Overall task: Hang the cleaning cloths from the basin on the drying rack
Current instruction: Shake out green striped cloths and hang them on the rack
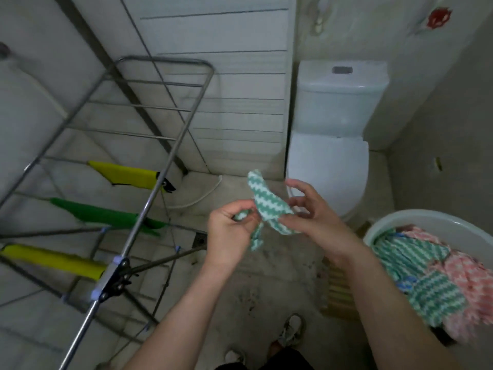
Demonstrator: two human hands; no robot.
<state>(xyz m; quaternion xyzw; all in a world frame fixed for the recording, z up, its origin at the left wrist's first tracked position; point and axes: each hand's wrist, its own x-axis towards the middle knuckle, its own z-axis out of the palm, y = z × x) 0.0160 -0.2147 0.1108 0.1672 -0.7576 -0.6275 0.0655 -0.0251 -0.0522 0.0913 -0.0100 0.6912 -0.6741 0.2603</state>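
So, rack (pixel 149 209): I count three cloths draped on its rails, upper rails bare.
Left hand (pixel 229 231): pinched shut on the green-striped cloth (pixel 264 204).
Cloth: soft, light, bunched; I'd grip two corners.
Right hand (pixel 317 217): fingers loosely holding its other edge.
Basin (pixel 400 220): heaped green and pink cloths.

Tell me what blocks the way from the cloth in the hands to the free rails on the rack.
Nothing visible does. The green-and-white cloth, crumpled and held by both the left hand and right hand, has open air between it and the rack. The rails beyond the yellow cloth are bare.
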